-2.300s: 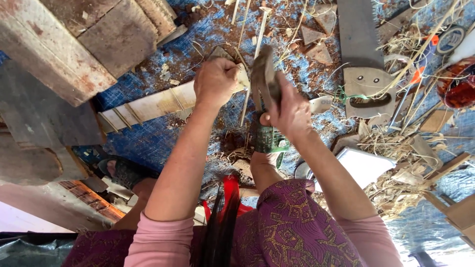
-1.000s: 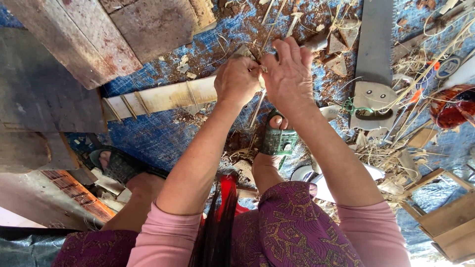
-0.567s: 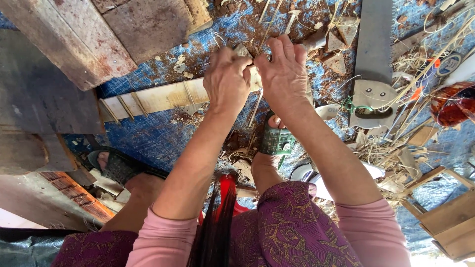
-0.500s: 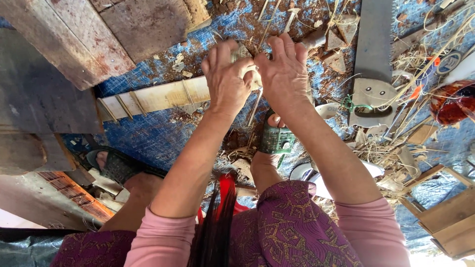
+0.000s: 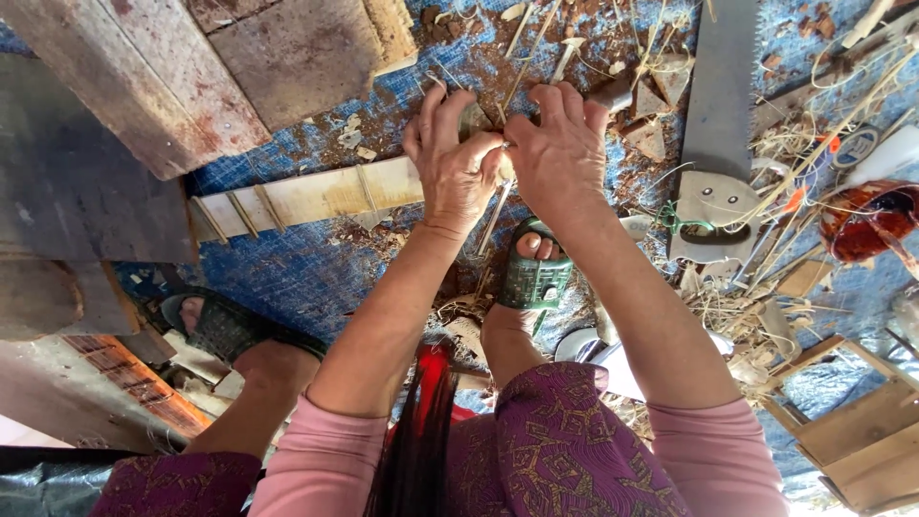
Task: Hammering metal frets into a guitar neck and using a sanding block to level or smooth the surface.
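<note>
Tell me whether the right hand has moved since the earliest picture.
Yes. The right hand has gone up the picture, away from the green sandal, and now meets the left hand by the pale slat.

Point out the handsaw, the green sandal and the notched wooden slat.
handsaw (image 5: 724, 96), head view, on the flat blade.
green sandal (image 5: 533, 281), head view, on its strap over the foot.
notched wooden slat (image 5: 306, 199), head view, on its pale middle.

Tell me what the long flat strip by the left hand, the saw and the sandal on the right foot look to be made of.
Strip: pale split bamboo or wood, by its dry matt grain; thin slivers stick in it.
Saw: dull grey metal blade with a toothed edge; the pale handle could be plastic or metal.
Sandal: green woven-look strap, probably moulded plastic or rubber.
</note>
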